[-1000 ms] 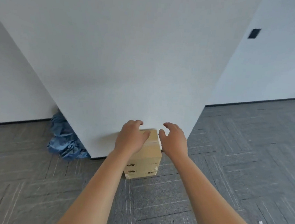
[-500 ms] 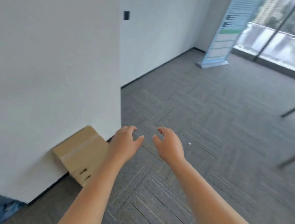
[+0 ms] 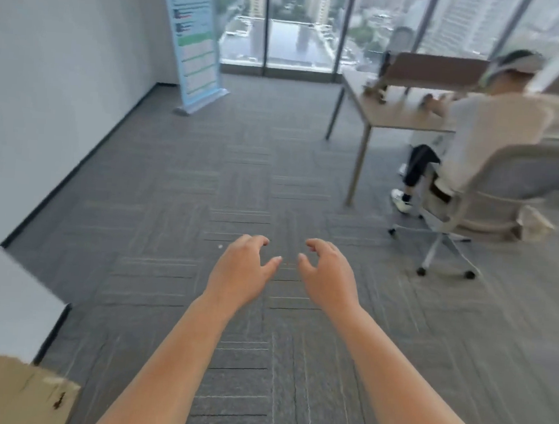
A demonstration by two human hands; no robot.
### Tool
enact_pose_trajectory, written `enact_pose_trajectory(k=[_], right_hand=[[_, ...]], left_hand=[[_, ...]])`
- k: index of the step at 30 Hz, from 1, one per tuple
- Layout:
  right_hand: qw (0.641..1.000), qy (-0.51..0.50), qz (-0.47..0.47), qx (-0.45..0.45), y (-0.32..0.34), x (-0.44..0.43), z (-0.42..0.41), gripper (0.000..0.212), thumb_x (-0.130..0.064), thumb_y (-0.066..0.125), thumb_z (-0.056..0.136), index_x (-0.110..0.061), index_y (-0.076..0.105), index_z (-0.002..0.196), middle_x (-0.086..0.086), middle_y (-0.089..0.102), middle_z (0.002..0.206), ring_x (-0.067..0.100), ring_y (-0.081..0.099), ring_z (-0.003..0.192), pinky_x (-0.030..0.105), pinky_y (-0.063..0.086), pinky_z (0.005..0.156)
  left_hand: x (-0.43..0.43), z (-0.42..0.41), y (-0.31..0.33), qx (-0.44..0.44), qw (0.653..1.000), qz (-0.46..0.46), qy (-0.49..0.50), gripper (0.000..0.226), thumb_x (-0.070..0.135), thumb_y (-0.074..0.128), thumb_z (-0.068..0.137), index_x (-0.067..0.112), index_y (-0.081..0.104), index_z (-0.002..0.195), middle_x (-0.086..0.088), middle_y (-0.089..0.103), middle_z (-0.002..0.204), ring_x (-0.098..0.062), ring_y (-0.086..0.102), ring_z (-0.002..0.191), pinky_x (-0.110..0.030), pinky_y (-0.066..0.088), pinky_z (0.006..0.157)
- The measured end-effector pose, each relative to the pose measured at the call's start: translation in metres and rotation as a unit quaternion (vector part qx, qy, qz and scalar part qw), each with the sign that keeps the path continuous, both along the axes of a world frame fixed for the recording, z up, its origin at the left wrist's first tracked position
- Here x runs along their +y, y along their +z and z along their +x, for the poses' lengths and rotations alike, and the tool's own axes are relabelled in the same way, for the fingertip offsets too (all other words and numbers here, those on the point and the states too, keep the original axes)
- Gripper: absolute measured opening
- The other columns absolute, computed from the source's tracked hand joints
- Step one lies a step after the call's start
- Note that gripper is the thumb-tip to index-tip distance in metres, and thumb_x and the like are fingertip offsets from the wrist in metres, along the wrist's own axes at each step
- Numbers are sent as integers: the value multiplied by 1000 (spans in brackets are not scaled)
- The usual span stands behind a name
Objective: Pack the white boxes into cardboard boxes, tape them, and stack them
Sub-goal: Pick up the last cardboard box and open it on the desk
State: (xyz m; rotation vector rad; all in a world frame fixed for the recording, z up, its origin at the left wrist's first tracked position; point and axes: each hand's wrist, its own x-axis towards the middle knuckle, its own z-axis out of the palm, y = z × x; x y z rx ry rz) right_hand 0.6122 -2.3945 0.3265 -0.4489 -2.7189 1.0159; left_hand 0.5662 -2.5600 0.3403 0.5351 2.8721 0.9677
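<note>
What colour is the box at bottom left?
Tan brown cardboard box with small dark marks; head view.

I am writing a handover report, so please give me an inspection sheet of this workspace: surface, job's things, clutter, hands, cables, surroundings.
Surface: grey carpet floor.
Job's things: one cardboard box at the lower left edge, beside the white wall; white boxes and tape not in view.
Clutter: a small pale speck on the carpet.
Hands: left hand and right hand both hold nothing, fingers loosely curled, apart above the floor.
Cables: nothing seen.
Surroundings: banner stand, desk, a seated person on a wheeled chair, windows.
</note>
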Motion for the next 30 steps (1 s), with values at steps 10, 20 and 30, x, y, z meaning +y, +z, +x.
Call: enact_pose_trajectory(k=[10, 20, 30], right_hand=[[978, -210, -6, 16, 8, 324, 210, 41, -29, 56, 96, -13, 57, 134, 2, 60, 130, 17, 55, 119, 29, 42, 96], [915, -400, -38, 33, -10, 536, 331, 38, -30, 55, 97, -17, 58, 133, -1, 59, 131, 16, 54, 120, 30, 44, 95], [866, -498, -39, -13, -27, 758, 320, 39, -32, 56, 95, -17, 59, 131, -1, 60, 126, 17, 55, 116, 33, 46, 95]], left_hand=[[348, 143, 11, -14, 979, -22, -201, 45, 41, 61, 94, 15, 55, 131, -2, 58, 129, -18, 54, 120, -31, 42, 100], [610, 225, 1, -9, 924, -39, -381, 45, 41, 60, 95, 18, 53, 133, 1, 56, 132, -16, 53, 120, -31, 44, 99], [873, 199, -26, -36, 874, -27, -483, 46, 42, 62, 93, 17, 55, 131, 0, 58, 130, -17, 54, 120, -30, 42, 98]])
